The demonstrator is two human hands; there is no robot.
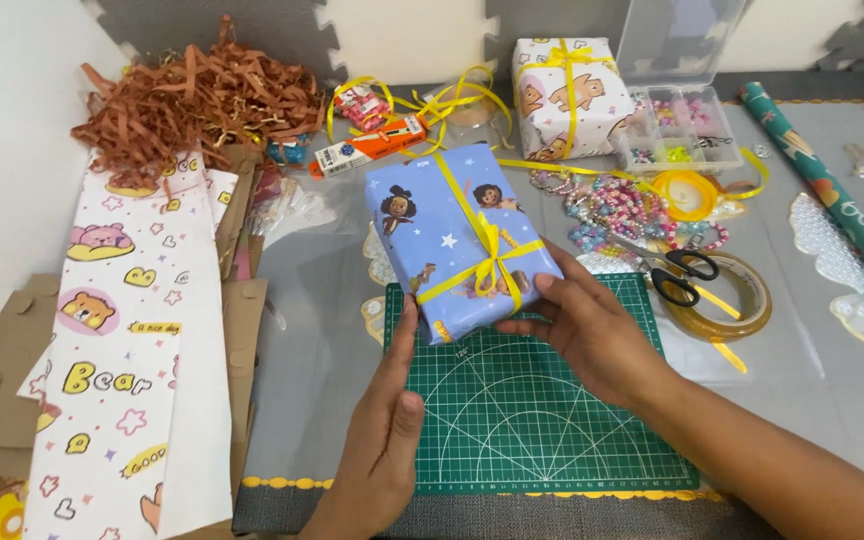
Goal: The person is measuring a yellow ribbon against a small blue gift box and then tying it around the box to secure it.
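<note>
Both hands, left hand [384,420] and right hand [592,325], grip the blue wrapped gift box [457,240] above the green cutting mat's [542,420] far edge (yellow ribbon [492,255] already knotted); inspection seems underway, so turning it calls for steady fingers.

the left hand [384,425] is reaching up from the near edge, thumb raised and fingers curled; the right hand [592,325] is angling in from the right, fingers spread in a grip.

Brown paper shreds [197,105] at eleven o'clock. White bear paper [132,370] at nine. Second white wrapped box [564,95] at twelve. Bead tray [677,130] and beads [622,210] at one. Scissors [677,270] on tape ring [732,300] at three.
</note>
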